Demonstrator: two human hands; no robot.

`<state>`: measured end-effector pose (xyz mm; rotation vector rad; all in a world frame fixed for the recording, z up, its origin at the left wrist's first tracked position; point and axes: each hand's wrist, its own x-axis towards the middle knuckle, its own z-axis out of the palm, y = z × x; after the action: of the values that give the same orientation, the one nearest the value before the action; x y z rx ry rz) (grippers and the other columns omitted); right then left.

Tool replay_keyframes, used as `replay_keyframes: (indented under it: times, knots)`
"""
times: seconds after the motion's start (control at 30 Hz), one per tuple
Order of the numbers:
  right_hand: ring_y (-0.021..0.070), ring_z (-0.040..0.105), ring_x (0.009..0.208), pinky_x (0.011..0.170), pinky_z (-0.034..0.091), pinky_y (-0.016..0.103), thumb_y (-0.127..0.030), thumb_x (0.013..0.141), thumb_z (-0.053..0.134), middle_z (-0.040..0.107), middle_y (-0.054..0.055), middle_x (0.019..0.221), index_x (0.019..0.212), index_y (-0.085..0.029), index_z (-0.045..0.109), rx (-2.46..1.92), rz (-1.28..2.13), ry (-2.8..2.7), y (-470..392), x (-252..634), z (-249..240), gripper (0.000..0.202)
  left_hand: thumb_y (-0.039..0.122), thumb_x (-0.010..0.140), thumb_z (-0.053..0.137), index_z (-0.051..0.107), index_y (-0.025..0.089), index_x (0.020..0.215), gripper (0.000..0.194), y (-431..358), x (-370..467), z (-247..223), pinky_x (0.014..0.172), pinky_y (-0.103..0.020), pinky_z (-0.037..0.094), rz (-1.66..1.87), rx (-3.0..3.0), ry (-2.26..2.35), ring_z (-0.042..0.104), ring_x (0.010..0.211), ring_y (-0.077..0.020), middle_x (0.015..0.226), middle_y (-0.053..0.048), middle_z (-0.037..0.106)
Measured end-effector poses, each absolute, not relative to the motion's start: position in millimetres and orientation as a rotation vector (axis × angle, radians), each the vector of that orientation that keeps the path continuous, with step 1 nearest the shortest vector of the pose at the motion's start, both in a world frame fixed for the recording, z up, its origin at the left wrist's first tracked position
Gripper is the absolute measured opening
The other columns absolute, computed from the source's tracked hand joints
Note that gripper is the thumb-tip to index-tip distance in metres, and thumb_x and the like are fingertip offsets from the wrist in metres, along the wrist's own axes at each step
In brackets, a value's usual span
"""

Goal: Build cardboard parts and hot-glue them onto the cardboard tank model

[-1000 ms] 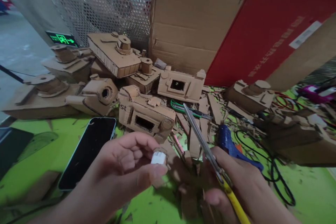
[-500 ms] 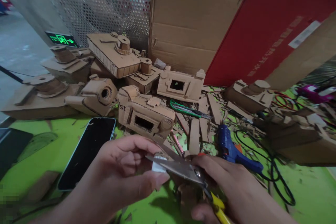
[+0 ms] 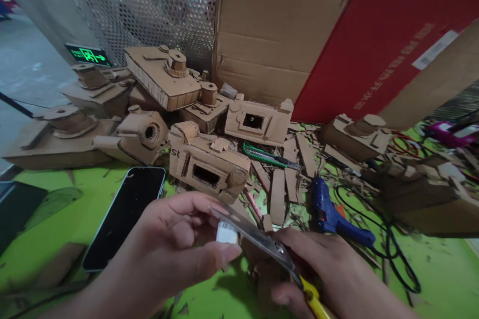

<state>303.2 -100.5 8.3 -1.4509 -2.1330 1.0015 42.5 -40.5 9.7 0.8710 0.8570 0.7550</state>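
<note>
Between the thumb and fingers of my left hand (image 3: 175, 239) is a small piece of cardboard (image 3: 226, 233) with a white face. My right hand (image 3: 318, 264) grips yellow-handled scissors (image 3: 258, 234), whose blades lie close together along the piece's upper edge, pointing left. Just beyond my hands stands a cardboard camera model (image 3: 209, 164) with a rectangular opening. A black-screened phone (image 3: 127, 214) lies to the left of my left hand. To the right of my right hand rests a blue glue gun (image 3: 337, 217) with a black cable.
More cardboard camera models (image 3: 164, 75) are piled at the back left, and others (image 3: 355, 134) stand at the right. A green utility knife (image 3: 267, 154) lies among cardboard scraps (image 3: 277, 194) on the green table (image 3: 441, 264). A large cardboard sheet (image 3: 269, 35) rises behind.
The scissor blades have closed together and shifted up to the piece's upper edge, so more of its white face shows. My left hand has stayed nearly still.
</note>
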Motion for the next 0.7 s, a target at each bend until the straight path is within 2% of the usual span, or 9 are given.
replay_keyframes:
  times: [0.13, 0.3, 0.37, 0.47, 0.57, 0.7]
  knots:
    - [0.0133, 0.061, 0.053, 0.050, 0.047, 0.023, -0.067, 0.110, 0.048, 0.067, -0.002, 0.068, 0.092, -0.025, 0.063, -1.412, 0.835, -2.105, -102.5, 304.6, 7.5, 0.048, 0.024, 0.076, 0.101, 0.084, 0.022, 0.095, 0.026, -39.8, 43.0, 13.5, 0.061, -0.012, 0.052, 0.769, 0.805, 0.808, 0.064, 0.067, -0.0088, 0.076, 0.000, 0.076]
    - [0.0120, 0.053, 0.051, 0.051, 0.046, 0.021, -0.068, 0.110, 0.047, 0.058, -0.006, 0.068, 0.101, -0.028, 0.057, -1.384, 0.543, -2.065, -98.5, 312.7, 4.0, 0.043, 0.024, 0.084, 0.095, 0.082, 0.023, 0.103, 0.023, -38.0, 45.0, 17.4, 0.072, -0.021, 0.060, 0.741, 0.815, 0.807, 0.074, 0.081, -0.0158, 0.093, -0.005, 0.081]
    - [0.0128, 0.053, 0.052, 0.052, 0.049, 0.020, -0.075, 0.107, 0.045, 0.056, -0.006, 0.068, 0.105, -0.028, 0.057, -1.398, 0.561, -2.062, -97.4, 315.6, 3.6, 0.048, 0.024, 0.084, 0.094, 0.081, 0.021, 0.102, 0.022, -36.8, 46.2, 18.6, 0.073, -0.020, 0.060, 0.748, 0.830, 0.801, 0.074, 0.082, -0.0153, 0.091, -0.005, 0.081]
    - [0.0157, 0.064, 0.061, 0.055, 0.056, 0.022, -0.085, 0.101, 0.041, 0.066, -0.002, 0.078, 0.114, -0.028, 0.059, -1.369, 0.649, -2.068, -97.6, 316.7, 5.9, 0.061, 0.020, 0.080, 0.098, 0.079, 0.019, 0.097, 0.026, -35.2, 47.1, 20.1, 0.067, -0.014, 0.058, 0.775, 0.824, 0.851, 0.070, 0.075, -0.0114, 0.085, -0.002, 0.079]
    - [0.0216, 0.076, 0.078, 0.064, 0.063, 0.026, -0.085, 0.101, 0.042, 0.076, 0.007, 0.099, 0.121, -0.026, 0.060, -1.372, 0.640, -2.114, -98.0, 314.1, 9.9, 0.065, 0.019, 0.075, 0.100, 0.075, 0.019, 0.093, 0.030, -34.3, 46.5, 20.2, 0.064, -0.015, 0.060, 0.786, 0.796, 0.868, 0.068, 0.070, -0.0105, 0.081, 0.000, 0.077]
    - [0.0234, 0.075, 0.072, 0.061, 0.062, 0.031, -0.084, 0.102, 0.042, 0.077, 0.010, 0.093, 0.112, -0.023, 0.065, -1.408, 0.759, -2.165, -95.6, 309.3, 11.7, 0.066, 0.023, 0.077, 0.100, 0.076, 0.020, 0.092, 0.028, -35.0, 44.7, 18.7, 0.063, -0.015, 0.059, 0.748, 0.830, 0.877, 0.069, 0.067, -0.0102, 0.078, -0.001, 0.078]
